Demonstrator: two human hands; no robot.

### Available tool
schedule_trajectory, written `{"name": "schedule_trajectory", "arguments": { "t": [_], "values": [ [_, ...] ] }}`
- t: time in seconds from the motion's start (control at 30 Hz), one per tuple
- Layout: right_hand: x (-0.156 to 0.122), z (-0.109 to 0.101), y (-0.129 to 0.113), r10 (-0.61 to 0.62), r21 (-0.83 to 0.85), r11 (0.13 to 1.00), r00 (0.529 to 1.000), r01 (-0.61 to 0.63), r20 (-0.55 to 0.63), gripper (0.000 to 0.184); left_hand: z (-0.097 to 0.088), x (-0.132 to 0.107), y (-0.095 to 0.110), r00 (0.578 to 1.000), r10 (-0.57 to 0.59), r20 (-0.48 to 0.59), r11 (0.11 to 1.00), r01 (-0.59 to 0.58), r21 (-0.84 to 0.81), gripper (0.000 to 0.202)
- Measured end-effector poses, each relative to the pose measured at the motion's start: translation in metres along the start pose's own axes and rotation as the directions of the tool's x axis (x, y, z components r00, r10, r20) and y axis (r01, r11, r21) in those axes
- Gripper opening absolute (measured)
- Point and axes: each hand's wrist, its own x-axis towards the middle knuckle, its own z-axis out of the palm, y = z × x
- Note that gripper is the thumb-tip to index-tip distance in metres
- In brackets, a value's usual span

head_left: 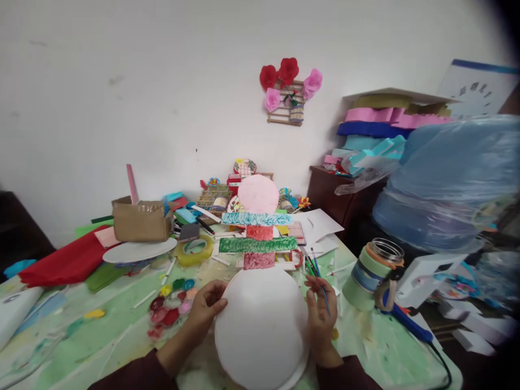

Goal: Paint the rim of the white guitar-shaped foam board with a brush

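In the head view a large white round disc [262, 325] is in front of me, with what looks like a second disc edge under its lower right. My left hand [205, 309] pinches the disc's left edge between thumb and fingers. By the right edge is my right hand [320, 314], with a thin blue paintbrush [325, 295] between its fingers. Beyond the disc stands a painted piece: a dark red block [259, 260], a green strip [258, 245], a red block [260, 232], a blue-and-white strip [257, 218] and a pale pink circle [258, 194].
Paint pots [173, 303] sit left of my left hand, near a tape roll [195, 249] and a cardboard box [142, 219]. On the right stand a green jar [371, 273] and a blue-handled tool [408, 322] with a cord. Paper flowers [288, 73] hang on the wall.
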Motion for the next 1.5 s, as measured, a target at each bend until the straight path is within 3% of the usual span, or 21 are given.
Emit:
{"name": "schedule_trajectory", "arguments": {
  "t": [0.2, 0.4, 0.73, 0.83, 0.97, 1.13, 1.4, 1.5],
  "values": [
    [-0.001, 0.002, -0.009, 0.161, 0.013, 0.987, 0.985, -0.162, 0.059, 0.033, 0.001, 0.001, 0.0, 0.998, -0.068, -0.017, 0.998, 0.068, 0.018, 0.055],
    [0.001, 0.005, -0.011, 0.232, -0.044, 0.972, 0.97, -0.229, 0.068, 0.035, 0.004, 0.009, -0.006, 0.985, -0.17, -0.042, 0.979, 0.173, 0.104, 0.053],
    [0.006, 0.01, -0.008, 0.271, -0.163, 0.952, 0.961, -0.259, 0.055, 0.035, -0.001, 0.007, -0.012, 0.933, -0.341, 0.114, 0.921, 0.307, 0.24, 0.05],
    [0.009, 0.008, -0.003, 0.22, -0.263, 0.946, 0.972, -0.19, 0.088, 0.032, -0.003, 0.007, -0.015, 0.927, -0.349, 0.138, 0.913, 0.303, 0.275, 0.05],
    [0.012, 0.001, 0.003, -0.006, -0.522, 0.848, 0.985, 0.095, 0.171, 0.029, -0.004, 0.008, -0.019, 0.926, -0.34, 0.164, 0.907, 0.277, 0.317, 0.048],
    [0.014, -0.005, -0.002, -0.302, -0.526, 0.749, 0.915, 0.402, 0.269, 0.027, -0.002, 0.011, -0.019, 0.923, -0.326, 0.203, 0.905, 0.243, 0.349, 0.046],
    [0.008, -0.005, -0.018, -0.338, -0.388, 0.788, 0.863, 0.478, 0.375, 0.033, 0.004, 0.015, -0.016, 0.951, -0.272, 0.149, 0.846, 0.163, 0.509, 0.038],
    [0.004, -0.007, -0.02, -0.359, -0.325, 0.791, 0.823, 0.519, 0.44, 0.035, 0.007, 0.014, -0.014, 0.968, -0.23, 0.104, 0.803, 0.128, 0.582, 0.033]
  ]
}}
